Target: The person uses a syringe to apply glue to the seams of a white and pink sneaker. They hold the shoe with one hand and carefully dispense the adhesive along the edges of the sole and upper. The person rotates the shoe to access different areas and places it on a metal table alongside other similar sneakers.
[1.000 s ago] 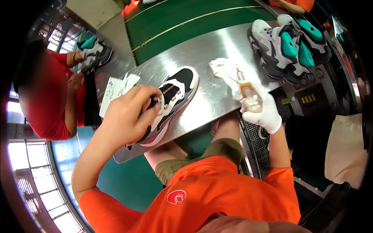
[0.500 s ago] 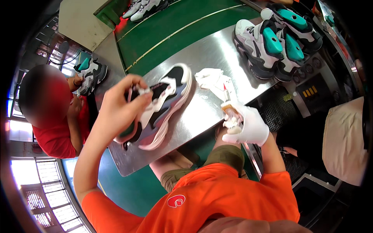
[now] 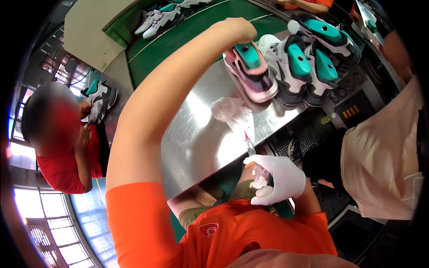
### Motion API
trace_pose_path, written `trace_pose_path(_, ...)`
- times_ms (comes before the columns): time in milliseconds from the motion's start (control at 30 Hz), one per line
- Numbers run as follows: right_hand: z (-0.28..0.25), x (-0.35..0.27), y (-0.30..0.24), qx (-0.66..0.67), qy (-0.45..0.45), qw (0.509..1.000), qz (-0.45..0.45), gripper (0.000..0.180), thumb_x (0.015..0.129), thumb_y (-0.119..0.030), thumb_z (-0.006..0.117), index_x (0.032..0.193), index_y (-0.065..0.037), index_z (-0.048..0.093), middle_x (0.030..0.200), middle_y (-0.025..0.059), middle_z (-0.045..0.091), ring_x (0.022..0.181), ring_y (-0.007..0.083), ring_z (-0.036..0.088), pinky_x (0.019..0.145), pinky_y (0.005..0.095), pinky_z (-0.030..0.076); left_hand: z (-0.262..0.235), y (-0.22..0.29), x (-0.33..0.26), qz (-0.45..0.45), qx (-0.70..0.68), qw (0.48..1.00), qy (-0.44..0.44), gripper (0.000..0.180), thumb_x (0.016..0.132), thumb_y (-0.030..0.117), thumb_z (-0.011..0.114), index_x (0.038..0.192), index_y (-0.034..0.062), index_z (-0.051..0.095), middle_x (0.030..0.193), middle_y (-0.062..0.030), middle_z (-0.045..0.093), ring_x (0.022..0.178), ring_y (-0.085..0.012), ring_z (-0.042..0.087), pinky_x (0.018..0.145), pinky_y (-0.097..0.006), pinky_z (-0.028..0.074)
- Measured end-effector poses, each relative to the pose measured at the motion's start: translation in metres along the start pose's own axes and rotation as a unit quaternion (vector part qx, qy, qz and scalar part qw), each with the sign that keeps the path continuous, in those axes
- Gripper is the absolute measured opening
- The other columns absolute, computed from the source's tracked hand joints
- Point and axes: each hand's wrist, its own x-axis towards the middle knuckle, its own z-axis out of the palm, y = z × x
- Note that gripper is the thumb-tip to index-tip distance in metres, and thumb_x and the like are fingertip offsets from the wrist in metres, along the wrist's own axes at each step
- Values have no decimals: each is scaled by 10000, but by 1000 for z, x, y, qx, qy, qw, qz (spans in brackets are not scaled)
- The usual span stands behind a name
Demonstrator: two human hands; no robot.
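Observation:
My bare left hand (image 3: pixel 239 29) reaches far across to the right and grips the far end of a pink and grey sneaker (image 3: pixel 253 82). Its fingers are mostly hidden behind the shoe, which has a teal shoe last (image 3: pixel 248 55) in its opening. Nearer my body, my right hand (image 3: pixel 281 178) wears a white glove and is closed around a clear, syringe-like applicator (image 3: pixel 249 145) with a red tip. Crumpled whitish material (image 3: pixel 259 178) is also in that grip. Just beyond the tip, a crumpled white cloth (image 3: pixel 232 114) lies on the metal table (image 3: pixel 187 147).
Several white and black sneakers (image 3: pixel 286 67) with teal lasts stand at the right. More shoes (image 3: pixel 163 22) sit beyond, on the green conveyor belt (image 3: pixel 147 58). At the left a person in red (image 3: pixel 67 165) handles a sneaker (image 3: pixel 105 98). Someone in a beige garment (image 3: pixel 380 156) is at the right.
The sneaker has moved from the table's left side to the right, beside the other shoes, in my left hand. My right hand has shifted slightly toward my body with the applicator.

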Motion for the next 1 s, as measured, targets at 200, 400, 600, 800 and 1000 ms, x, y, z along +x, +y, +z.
trace_pose_path(200, 6, 7, 13, 18, 67, 990, -119, 685, 641, -266, 837, 1191, 0, 525, 821, 72, 616, 730, 202, 635, 677, 315, 518, 4, 74, 4, 160, 255, 953, 19, 385, 821, 193, 546, 1148, 19, 651, 1019, -232, 692, 893, -346, 699, 721, -442, 562)
trace_pose_path(400, 35, 38, 36, -41, 105, 986, -125, 695, 683, -367, 780, 1243, -71, 493, 906, 72, 632, 885, 288, 643, 756, 401, 531, 11, 98, 12, 81, 142, 980, -116, 711, 830, 391, 547, 1442, 53, 419, 1136, -328, 628, 920, -360, 692, 793, -486, 548)
trace_pose_path(600, 29, 55, 23, 22, 40, 999, -8, 693, 687, -361, 799, 1214, -12, 515, 925, 107, 705, 877, 265, 690, 816, 339, 525, 52, 95, 18, 123, 162, 979, 7, 709, 793, 531, 650, 1268, 6, 611, 1253, -149, 644, 960, -341, 695, 869, -443, 543)
trace_pose_path(800, 46, 59, 23, 23, 75, 997, -6, 678, 687, -307, 814, 1211, 6, 521, 906, 86, 715, 850, 216, 698, 825, 305, 523, 25, 76, -10, 67, -101, 993, 2, 544, 770, 271, 735, 1161, -89, 620, 1119, -201, 670, 737, -352, 724, 613, -431, 612)
trace_pose_path(1000, 55, 61, 18, -58, 93, 993, -44, 645, 695, -301, 828, 1166, 14, 520, 859, 72, 706, 834, 192, 696, 788, 297, 537, -63, 60, -142, 164, -266, 950, -7, 486, 937, 252, 545, 1235, -131, 505, 996, -313, 664, 715, -342, 724, 607, -361, 628)
